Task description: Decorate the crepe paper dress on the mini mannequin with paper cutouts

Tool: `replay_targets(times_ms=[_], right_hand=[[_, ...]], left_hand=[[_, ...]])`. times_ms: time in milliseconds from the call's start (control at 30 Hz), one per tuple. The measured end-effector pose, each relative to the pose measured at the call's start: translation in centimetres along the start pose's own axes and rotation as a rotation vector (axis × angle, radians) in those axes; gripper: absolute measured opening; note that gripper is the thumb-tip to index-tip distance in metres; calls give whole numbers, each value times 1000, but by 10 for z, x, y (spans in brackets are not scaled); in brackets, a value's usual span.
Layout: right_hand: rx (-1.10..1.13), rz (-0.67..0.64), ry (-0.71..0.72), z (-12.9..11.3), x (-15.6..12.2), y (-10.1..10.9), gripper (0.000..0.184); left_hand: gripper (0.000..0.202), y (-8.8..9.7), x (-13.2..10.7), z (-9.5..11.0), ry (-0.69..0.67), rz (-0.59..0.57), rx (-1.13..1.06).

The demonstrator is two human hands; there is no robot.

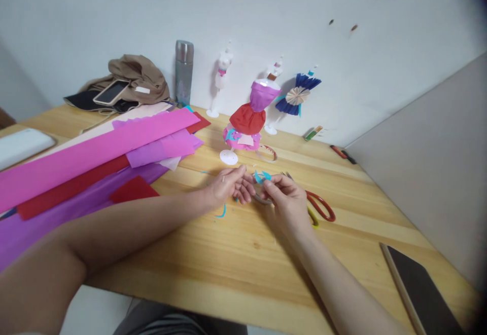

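Both my hands meet over the middle of the wooden table point(236, 254). My left hand point(231, 185) is curled, its fingertips pinched on something too small to make out. My right hand point(286, 199) pinches a small teal paper piece point(262, 176) and rests against a tape roll point(262, 198). Just beyond my hands stands a small mannequin point(248, 122) wearing a purple, red and pink paper dress on a white round base point(229, 157).
Red-handled scissors point(320, 206) lie right of my right hand. Pink, purple and red paper sheets point(95, 157) cover the left side. Two more mannequins point(220, 79) point(294, 97), a metal bottle point(184, 71), a bag with a phone point(125, 84) and a dark board point(422, 289) stand around.
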State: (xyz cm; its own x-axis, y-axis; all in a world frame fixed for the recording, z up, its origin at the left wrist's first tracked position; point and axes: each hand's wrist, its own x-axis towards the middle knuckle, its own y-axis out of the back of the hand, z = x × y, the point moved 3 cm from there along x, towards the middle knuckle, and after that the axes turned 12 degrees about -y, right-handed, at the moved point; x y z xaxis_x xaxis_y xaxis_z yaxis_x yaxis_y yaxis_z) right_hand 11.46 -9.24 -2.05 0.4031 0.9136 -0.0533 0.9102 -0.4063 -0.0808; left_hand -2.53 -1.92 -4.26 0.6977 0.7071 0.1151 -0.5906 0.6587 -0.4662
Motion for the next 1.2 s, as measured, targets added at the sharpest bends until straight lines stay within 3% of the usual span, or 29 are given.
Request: replay_targets(times_ms=[267, 467, 967, 1200], right_hand=[[-4, -22, -39, 6, 2, 1, 36], [12, -47, -58, 8, 3, 1, 33], [51, -39, -73, 4, 16, -1, 38], [9, -44, -51, -24, 34, 3, 42]], left_hand=[[64, -1, 0, -1, -4, -24, -4], [43, 0, -1, 3, -80, -66, 122], [25, 0, 0, 9, -130, 41, 60], [21, 1, 0, 6, -57, 108, 8]])
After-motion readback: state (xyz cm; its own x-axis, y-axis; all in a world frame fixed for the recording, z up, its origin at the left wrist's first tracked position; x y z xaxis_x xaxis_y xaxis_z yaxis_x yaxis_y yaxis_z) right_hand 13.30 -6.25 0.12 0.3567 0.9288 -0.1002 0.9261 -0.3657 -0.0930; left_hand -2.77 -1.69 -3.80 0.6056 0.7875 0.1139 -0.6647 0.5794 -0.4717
